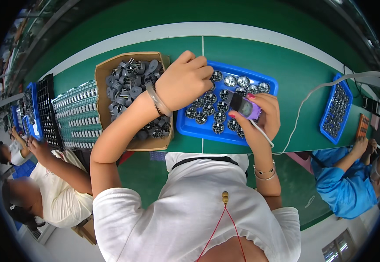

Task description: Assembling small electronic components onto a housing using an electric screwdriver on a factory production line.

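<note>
A blue tray [225,136] on the green bench holds many small round parts with shiny, dark-marked faces. Over its far left corner, my left hand [189,81] is closed with fingers curled down; whatever they pinch, if anything, is hidden behind them. My right hand [266,115] grips a small purple handheld device [252,110] with a dark end, held above the tray's right half. A white cable [263,134] leads from the device past my wrist. Beneath my left forearm stands an open cardboard box [100,94] full of grey round parts with metal legs [135,91].
Left of the box lie a board with rows of small pale parts [78,114] and a black gridded tray [48,111]. Another blue tray of parts [336,109] sits at the right. One co-worker in white [63,187] sits left, another in blue [343,183] right.
</note>
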Demonstrator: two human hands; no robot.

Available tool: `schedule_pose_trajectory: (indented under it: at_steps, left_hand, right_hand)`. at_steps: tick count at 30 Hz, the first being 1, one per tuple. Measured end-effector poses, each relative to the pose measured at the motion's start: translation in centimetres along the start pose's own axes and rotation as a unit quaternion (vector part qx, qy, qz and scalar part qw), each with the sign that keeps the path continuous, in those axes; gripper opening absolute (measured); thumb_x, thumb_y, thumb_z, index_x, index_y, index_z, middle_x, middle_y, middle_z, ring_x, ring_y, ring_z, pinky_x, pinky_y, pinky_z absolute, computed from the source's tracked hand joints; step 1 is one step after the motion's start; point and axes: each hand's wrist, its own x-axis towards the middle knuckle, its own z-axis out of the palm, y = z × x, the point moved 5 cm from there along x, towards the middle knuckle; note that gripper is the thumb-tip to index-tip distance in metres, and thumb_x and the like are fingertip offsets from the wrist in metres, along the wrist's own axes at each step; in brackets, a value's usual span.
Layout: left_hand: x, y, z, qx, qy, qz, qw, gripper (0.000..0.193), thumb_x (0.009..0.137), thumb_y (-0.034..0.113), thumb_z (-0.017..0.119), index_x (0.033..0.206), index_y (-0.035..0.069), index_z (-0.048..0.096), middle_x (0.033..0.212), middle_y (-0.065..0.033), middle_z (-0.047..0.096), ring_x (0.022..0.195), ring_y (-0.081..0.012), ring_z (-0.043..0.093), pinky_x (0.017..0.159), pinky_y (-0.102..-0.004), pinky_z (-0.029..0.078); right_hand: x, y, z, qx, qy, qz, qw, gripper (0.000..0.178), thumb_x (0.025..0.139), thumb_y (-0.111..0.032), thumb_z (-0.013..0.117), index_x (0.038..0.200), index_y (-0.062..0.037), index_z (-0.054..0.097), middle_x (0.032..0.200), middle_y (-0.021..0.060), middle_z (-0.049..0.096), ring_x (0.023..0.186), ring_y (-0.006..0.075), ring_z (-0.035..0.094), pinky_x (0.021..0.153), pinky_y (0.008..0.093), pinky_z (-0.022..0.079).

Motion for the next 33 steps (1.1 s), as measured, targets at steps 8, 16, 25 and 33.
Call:
schedule_pose_trajectory:
  at_steps: [8,16,25,33]
  left_hand:
    - [0.2,2.7,-2.7,-0.049,0.099,0.023,0.994,0.016,0.065,0.015,0.07,0.079,0.012,0.063,0.082,0.0019,0.054,0.084,-0.0162,0.053,0.079,-0.0332,0.037]
    - [-0.1,1.8,-2.3,-0.057,0.086,-0.02,0.994,0.008,0.065,0.016,0.068,0.071,0.012,0.064,0.079,0.0027,0.054,0.085,-0.0159,0.052,0.079,-0.0331,0.037]
    - [0.1,0.8,1.2,-0.016,0.043,-0.037,0.998,0.006,0.065,0.018,0.065,0.062,0.013,0.065,0.075,0.0028,0.054,0.083,-0.016,0.05,0.081,-0.0318,0.037]
    - [-0.6,0.9,-0.1,-0.06,0.075,-0.05,0.994,0.015,0.068,0.026,0.071,0.064,0.013,0.066,0.078,0.0025,0.054,0.085,-0.0166,0.05,0.082,-0.0327,0.037]
  right_hand:
    - [0.2,-0.2,0.4,-0.042,-0.005,-0.018,0.999,0.053,0.058,-0.002,0.085,0.103,-0.0035,0.057,0.098,0.0098,0.057,0.091,0.0233,0.056,0.079,0.0319,0.047]
    - [-0.8,0.6,-0.8,0.021,0.064,0.003,0.998,0.056,0.062,-0.004,0.084,0.108,-0.0035,0.052,0.101,0.0108,0.055,0.093,0.0226,0.056,0.082,0.0327,0.047]
    - [-0.7,0.5,-2.4,0.006,0.069,-0.015,0.997,0.058,0.065,-0.012,0.085,0.109,-0.0032,0.049,0.102,0.0126,0.054,0.095,0.024,0.056,0.084,0.0339,0.047]
    - [-1.1,0.4,-2.2,0.015,0.063,-0.006,0.998,0.056,0.058,-0.008,0.087,0.104,-0.0058,0.055,0.099,0.0077,0.058,0.087,0.0222,0.055,0.076,0.032,0.048]
